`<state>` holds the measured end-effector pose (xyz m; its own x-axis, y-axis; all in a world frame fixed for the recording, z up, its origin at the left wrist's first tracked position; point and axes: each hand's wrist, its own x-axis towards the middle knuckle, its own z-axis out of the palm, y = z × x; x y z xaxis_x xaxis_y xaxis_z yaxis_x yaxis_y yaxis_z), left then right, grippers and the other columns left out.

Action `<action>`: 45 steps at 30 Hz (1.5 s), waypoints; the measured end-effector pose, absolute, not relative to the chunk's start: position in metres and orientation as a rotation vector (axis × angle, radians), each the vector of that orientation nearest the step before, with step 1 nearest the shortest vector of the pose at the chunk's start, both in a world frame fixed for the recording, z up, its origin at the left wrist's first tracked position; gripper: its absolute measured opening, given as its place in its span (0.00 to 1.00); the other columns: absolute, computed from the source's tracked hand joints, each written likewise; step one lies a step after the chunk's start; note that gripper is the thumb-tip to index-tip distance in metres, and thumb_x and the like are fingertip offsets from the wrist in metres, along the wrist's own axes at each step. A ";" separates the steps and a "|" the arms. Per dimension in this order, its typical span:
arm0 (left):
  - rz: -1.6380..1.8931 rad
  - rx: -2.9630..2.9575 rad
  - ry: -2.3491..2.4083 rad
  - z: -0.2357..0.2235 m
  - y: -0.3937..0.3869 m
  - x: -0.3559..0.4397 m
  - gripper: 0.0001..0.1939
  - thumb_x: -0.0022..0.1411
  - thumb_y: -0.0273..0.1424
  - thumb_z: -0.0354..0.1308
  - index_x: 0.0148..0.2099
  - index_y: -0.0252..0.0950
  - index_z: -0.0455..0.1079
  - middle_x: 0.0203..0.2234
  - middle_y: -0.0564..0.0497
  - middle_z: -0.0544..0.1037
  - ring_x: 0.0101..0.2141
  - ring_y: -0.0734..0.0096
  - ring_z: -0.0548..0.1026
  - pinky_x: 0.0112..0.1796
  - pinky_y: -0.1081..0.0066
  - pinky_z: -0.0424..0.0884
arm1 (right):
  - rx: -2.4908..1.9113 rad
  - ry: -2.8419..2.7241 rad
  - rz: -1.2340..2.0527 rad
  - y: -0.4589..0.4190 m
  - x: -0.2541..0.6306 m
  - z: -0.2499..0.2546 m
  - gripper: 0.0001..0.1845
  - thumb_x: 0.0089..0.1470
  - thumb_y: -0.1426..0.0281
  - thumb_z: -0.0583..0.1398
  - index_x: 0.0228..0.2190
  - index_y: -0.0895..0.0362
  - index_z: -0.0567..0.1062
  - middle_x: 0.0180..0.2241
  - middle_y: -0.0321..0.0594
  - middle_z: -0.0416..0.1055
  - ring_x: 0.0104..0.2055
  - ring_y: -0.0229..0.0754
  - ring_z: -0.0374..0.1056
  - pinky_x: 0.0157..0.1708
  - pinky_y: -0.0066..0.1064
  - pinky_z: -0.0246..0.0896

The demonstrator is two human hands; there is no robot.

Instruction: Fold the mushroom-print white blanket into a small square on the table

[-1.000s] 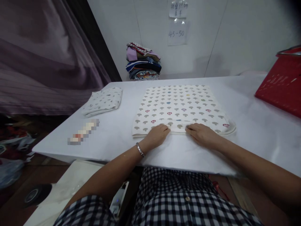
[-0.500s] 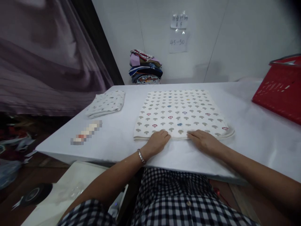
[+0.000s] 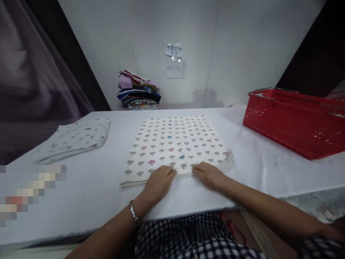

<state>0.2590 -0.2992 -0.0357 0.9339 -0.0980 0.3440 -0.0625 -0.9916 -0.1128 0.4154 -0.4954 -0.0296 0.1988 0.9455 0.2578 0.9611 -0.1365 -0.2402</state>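
A white cloth with small mushroom prints (image 3: 172, 144) lies folded flat on the white table (image 3: 88, 187) in front of me. My left hand (image 3: 159, 183) rests on its near edge, fingers curled down onto the hem. My right hand (image 3: 208, 174) lies beside it on the same edge, fingers pressed together on the fabric. I cannot tell whether either hand is pinching the hem or only pressing it. A bracelet is on my left wrist.
A second folded cloth of the same print (image 3: 74, 138) lies at the table's left. A red plastic basket (image 3: 296, 120) stands at the right. A stack of folded colourful clothes (image 3: 138, 90) sits at the back by the wall. Paper notes hang on the wall.
The view has swung to the right and lifted, bringing the whole red basket into sight. Both hands stay on the cloth's near edge, about where they were.
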 end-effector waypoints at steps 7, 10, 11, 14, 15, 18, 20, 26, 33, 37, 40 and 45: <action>-0.633 -2.967 0.241 -0.043 -0.297 0.264 0.11 0.62 0.20 0.47 0.42 0.33 0.69 0.35 0.48 0.74 0.35 0.65 0.69 0.35 0.66 0.68 | -1.943 -1.678 -0.170 -0.532 0.463 -0.024 0.14 0.58 0.72 0.52 0.44 0.54 0.72 0.46 0.44 0.71 0.49 0.44 0.65 0.48 0.38 0.61; -0.669 -2.970 0.288 -0.043 -0.295 0.264 0.11 0.62 0.20 0.48 0.42 0.33 0.69 0.35 0.47 0.74 0.35 0.65 0.69 0.36 0.66 0.68 | -2.259 -0.933 -0.133 -0.556 0.516 -0.016 0.12 0.56 0.68 0.55 0.41 0.56 0.74 0.42 0.45 0.73 0.44 0.46 0.69 0.44 0.39 0.64; -0.682 -2.967 0.293 -0.044 -0.295 0.264 0.11 0.61 0.20 0.48 0.41 0.33 0.69 0.34 0.47 0.74 0.35 0.65 0.69 0.36 0.66 0.68 | -2.348 -0.672 0.003 -0.561 0.532 -0.012 0.12 0.55 0.67 0.56 0.40 0.56 0.74 0.41 0.45 0.73 0.41 0.45 0.70 0.42 0.37 0.66; -0.725 -2.956 0.301 -0.045 -0.294 0.265 0.10 0.61 0.19 0.48 0.41 0.33 0.70 0.34 0.47 0.74 0.35 0.65 0.70 0.36 0.66 0.68 | -2.410 -0.285 0.384 -0.564 0.564 -0.005 0.15 0.54 0.60 0.58 0.34 0.60 0.76 0.30 0.46 0.75 0.29 0.44 0.71 0.30 0.34 0.68; -0.740 -2.955 0.305 -0.045 -0.294 0.266 0.10 0.61 0.19 0.48 0.40 0.33 0.70 0.34 0.47 0.74 0.35 0.65 0.70 0.36 0.66 0.67 | -2.396 -0.261 0.470 -0.561 0.568 -0.004 0.16 0.53 0.59 0.59 0.32 0.61 0.76 0.26 0.46 0.74 0.26 0.43 0.70 0.27 0.34 0.68; -0.754 -2.964 0.312 -0.044 -0.295 0.265 0.11 0.61 0.20 0.48 0.41 0.33 0.69 0.34 0.47 0.74 0.34 0.65 0.69 0.35 0.66 0.67 | -2.314 -0.199 0.590 -0.552 0.573 -0.002 0.11 0.48 0.65 0.64 0.28 0.62 0.74 0.22 0.43 0.73 0.22 0.42 0.69 0.22 0.32 0.67; -0.748 -2.977 0.324 -0.042 -0.296 0.264 0.11 0.61 0.20 0.47 0.41 0.33 0.69 0.33 0.47 0.74 0.34 0.65 0.69 0.35 0.66 0.67 | -2.263 -0.154 0.564 -0.551 0.574 -0.002 0.08 0.47 0.71 0.64 0.31 0.61 0.74 0.23 0.40 0.73 0.23 0.39 0.69 0.23 0.29 0.67; -0.694 -3.026 0.380 -0.037 -0.300 0.261 0.11 0.61 0.19 0.47 0.41 0.33 0.69 0.33 0.47 0.73 0.33 0.65 0.68 0.33 0.67 0.66 | -2.247 -0.113 0.514 -0.570 0.575 -0.010 0.09 0.46 0.73 0.63 0.33 0.61 0.72 0.19 0.35 0.69 0.19 0.36 0.65 0.18 0.26 0.64; -0.735 -3.015 0.441 -0.040 -0.300 0.262 0.09 0.63 0.22 0.49 0.44 0.32 0.68 0.33 0.49 0.73 0.34 0.67 0.67 0.34 0.68 0.66 | -2.287 -0.125 0.586 -0.571 0.567 -0.009 0.20 0.48 0.68 0.64 0.44 0.62 0.70 0.22 0.38 0.71 0.21 0.40 0.68 0.20 0.32 0.69; -0.771 -3.011 0.435 -0.043 -0.299 0.263 0.10 0.64 0.23 0.48 0.45 0.32 0.68 0.35 0.48 0.74 0.35 0.67 0.68 0.34 0.68 0.67 | -2.300 -0.203 0.667 -0.575 0.555 -0.004 0.44 0.45 0.63 0.67 0.60 0.57 0.55 0.23 0.36 0.70 0.19 0.40 0.66 0.18 0.33 0.68; -0.773 -3.018 0.432 -0.044 -0.299 0.263 0.10 0.65 0.24 0.47 0.45 0.33 0.68 0.34 0.48 0.74 0.35 0.68 0.69 0.34 0.68 0.67 | -2.186 -0.212 0.679 -0.582 0.545 -0.007 0.51 0.44 0.63 0.68 0.63 0.53 0.48 0.24 0.35 0.70 0.20 0.39 0.66 0.18 0.31 0.68; -0.765 -3.027 0.430 -0.047 -0.298 0.263 0.10 0.66 0.24 0.46 0.44 0.32 0.68 0.34 0.48 0.74 0.35 0.68 0.69 0.34 0.68 0.67 | -2.001 -0.162 0.572 -0.585 0.534 -0.016 0.41 0.45 0.68 0.66 0.58 0.56 0.58 0.28 0.37 0.70 0.20 0.36 0.64 0.20 0.29 0.67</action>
<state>0.2634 -0.2984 -0.0465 0.8449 -0.2599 0.4676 -0.2648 -0.9626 -0.0565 0.5339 -0.5854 -0.0163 0.8790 0.3492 -0.3248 -0.1270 -0.4852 -0.8651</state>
